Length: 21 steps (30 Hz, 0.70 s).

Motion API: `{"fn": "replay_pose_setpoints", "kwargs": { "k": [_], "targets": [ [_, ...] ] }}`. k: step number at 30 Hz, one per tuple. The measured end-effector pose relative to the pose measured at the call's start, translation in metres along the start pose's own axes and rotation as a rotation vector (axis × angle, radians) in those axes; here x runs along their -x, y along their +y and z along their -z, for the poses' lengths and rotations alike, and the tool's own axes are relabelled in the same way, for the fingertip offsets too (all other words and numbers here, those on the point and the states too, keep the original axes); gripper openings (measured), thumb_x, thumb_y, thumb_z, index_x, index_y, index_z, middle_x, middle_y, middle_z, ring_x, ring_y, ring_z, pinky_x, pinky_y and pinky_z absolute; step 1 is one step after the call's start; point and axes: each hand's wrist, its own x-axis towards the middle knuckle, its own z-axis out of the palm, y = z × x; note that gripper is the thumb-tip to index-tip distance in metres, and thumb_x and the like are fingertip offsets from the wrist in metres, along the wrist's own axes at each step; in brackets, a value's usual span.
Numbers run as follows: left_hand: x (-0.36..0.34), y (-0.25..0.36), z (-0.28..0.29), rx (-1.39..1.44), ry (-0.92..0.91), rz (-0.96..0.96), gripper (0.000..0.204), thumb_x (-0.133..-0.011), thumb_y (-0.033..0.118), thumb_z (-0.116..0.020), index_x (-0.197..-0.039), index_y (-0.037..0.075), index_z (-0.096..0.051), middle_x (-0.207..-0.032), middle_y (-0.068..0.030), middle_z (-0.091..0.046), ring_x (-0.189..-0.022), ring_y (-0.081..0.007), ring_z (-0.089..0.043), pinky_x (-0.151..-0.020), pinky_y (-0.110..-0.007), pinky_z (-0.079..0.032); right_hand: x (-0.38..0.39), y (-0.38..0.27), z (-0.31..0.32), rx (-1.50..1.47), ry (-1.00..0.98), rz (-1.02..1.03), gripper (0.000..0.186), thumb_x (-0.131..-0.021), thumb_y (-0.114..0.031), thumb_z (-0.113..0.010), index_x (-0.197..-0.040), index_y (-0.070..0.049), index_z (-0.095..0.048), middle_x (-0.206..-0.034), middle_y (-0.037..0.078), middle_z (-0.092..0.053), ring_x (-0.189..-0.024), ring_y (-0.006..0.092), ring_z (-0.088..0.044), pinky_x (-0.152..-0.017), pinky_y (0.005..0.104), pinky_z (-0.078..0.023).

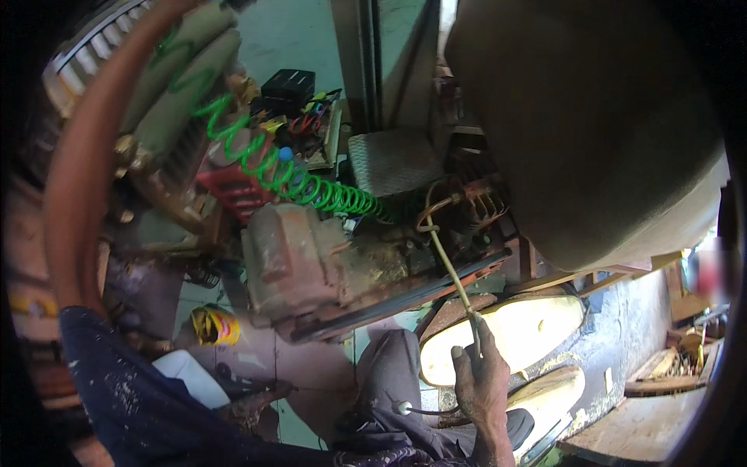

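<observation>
My right hand [482,381] is closed round the grey lower end of a long, thin brass-coloured rod [451,268]. The rod slants up and away, and its far tip meets a curved loop beside a rusty wire cage on the machine. Whether they touch, I cannot tell. Below this hand lies an oval pale-yellow foam pad [506,335], with a second yellow pad [548,389] nearer me. A thin dark cord with a white end [405,408] runs from near my right wrist. My left forearm [78,194] rises along the left side to the top edge; its hand is out of the picture.
A rusty motor-like machine [288,268] stands in the middle, with a green coiled hose [311,189] stretching across behind it. A big dark rounded form [583,124] fills the upper right. A yellow tin [215,325] and a red crate [233,191] are at left.
</observation>
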Motion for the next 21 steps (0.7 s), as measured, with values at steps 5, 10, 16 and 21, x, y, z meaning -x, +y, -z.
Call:
{"fn": "replay_pose_setpoints", "kwargs": {
  "k": [5,10,16,21],
  "targets": [
    [0.227,0.010,-0.003,0.053,-0.316,0.014,0.053,-0.093,0.007,-0.068,-0.145,0.004,-0.056,-0.142,-0.0240,-0.060,-0.137,-0.0453,-0.052,-0.119,-0.050,-0.038,0.020,0.012,0.011,-0.086,-0.084,-0.033,0.057,-0.100,-0.014,-0.064,-0.151,0.006,-0.047,-0.082,0.015,-0.069,-0.075,0.0203,-0.065,-0.071,0.0360,-0.053],
    [0.358,0.024,0.009,0.107,-0.420,0.336,0.042,-0.093,0.012,-0.071,-0.133,0.004,-0.060,-0.123,-0.0206,-0.065,-0.113,-0.0452,-0.056,-0.100,-0.053,-0.044,0.039,0.029,0.025,-0.019,0.023,-0.172,0.056,-0.098,-0.013,-0.067,-0.148,0.005,-0.050,-0.070,0.014,-0.065,-0.061,0.0227,-0.065,-0.061,0.0381,-0.052],
    [0.434,0.074,0.002,-0.256,0.086,0.985,0.041,-0.101,0.028,-0.068,-0.133,0.004,-0.060,-0.120,-0.0211,-0.066,-0.111,-0.0458,-0.056,-0.096,-0.054,-0.044,0.053,0.048,0.028,-0.030,0.019,-0.041,0.056,-0.100,-0.017,-0.068,-0.148,0.006,-0.050,-0.073,0.014,-0.064,-0.063,0.0196,-0.062,-0.063,0.0372,-0.052],
    [0.514,0.208,0.037,-0.403,0.217,1.045,0.042,-0.103,0.026,-0.065,-0.133,-0.003,-0.056,-0.123,-0.0261,-0.063,-0.111,-0.0465,-0.056,-0.095,-0.054,-0.043,0.062,0.065,0.018,-0.139,-0.031,-0.072,0.063,-0.102,-0.020,-0.066,-0.155,0.003,-0.042,-0.093,0.019,-0.071,-0.074,0.0244,-0.070,-0.067,0.0392,-0.056]
  ]
}}
